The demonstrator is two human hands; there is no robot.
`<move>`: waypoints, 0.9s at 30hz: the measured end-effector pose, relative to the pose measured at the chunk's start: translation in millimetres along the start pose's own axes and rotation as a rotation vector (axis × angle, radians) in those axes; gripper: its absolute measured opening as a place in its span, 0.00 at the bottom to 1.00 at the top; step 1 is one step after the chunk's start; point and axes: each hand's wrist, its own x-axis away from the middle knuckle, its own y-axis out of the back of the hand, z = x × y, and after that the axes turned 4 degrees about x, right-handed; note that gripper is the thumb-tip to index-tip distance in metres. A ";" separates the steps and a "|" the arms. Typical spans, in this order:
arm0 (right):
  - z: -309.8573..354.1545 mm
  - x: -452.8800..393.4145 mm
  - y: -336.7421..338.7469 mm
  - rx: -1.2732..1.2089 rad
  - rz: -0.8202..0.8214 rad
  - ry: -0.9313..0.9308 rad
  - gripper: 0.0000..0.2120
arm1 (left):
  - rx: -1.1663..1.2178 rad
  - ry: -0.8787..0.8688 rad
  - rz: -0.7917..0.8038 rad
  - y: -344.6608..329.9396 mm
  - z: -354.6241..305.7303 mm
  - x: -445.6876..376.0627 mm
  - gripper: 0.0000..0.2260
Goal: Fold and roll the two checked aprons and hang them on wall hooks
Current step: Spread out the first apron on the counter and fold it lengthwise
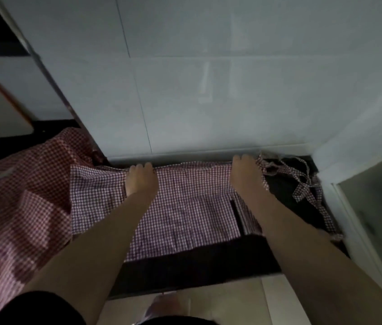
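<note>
Now both hands' fingers (141,167) curl over purple apron (185,207) far edge, gripping it, L & R.

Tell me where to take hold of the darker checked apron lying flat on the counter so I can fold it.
Grip the darker checked apron along its far edge by the wall, near both corners, from above, as the left hand and right hand do. It lies spread flat, so that straight edge can probably be drawn toward you evenly. Leave the ties aside.
</note>
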 end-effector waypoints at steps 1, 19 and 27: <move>-1.2 4.9 1.3 -0.021 -0.037 0.003 0.13 | 0.015 -0.027 -0.048 -0.1 0.8 8.6 0.13; -30.6 160.2 -73.4 -0.268 0.161 -0.304 0.25 | -0.017 0.065 0.388 -100.0 -9.1 210.4 0.31; -54.3 177.8 -96.0 -0.323 0.261 -0.363 0.30 | -0.119 0.266 0.385 -101.6 -3.2 207.9 0.36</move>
